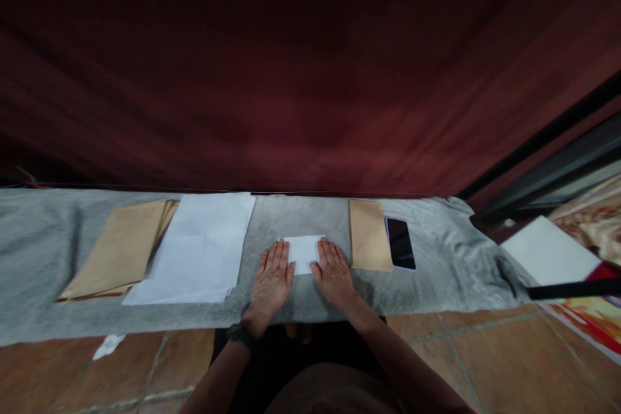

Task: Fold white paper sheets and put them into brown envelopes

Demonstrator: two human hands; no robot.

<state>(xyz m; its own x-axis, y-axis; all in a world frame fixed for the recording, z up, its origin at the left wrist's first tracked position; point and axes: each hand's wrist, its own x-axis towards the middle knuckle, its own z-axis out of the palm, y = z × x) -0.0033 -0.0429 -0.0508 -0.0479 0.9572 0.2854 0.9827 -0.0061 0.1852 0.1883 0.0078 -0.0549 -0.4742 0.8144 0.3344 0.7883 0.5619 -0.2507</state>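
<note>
A small white folded paper lies on the grey cloth in front of me. My left hand rests flat on its left edge, fingers stretched out and pointing away from me. On the opposite edge my right hand lies flat too, its fingers extended. Both thumbs point inward over the paper, and neither hand grips it. To the right of my right hand is a brown envelope. White sheets lie in a stack to the left of my left hand.
Brown envelopes are piled at the far left. A phone lies beside the right-hand envelope. The grey cloth covers a narrow table backed by a dark red curtain. A white box stands off the table's right end.
</note>
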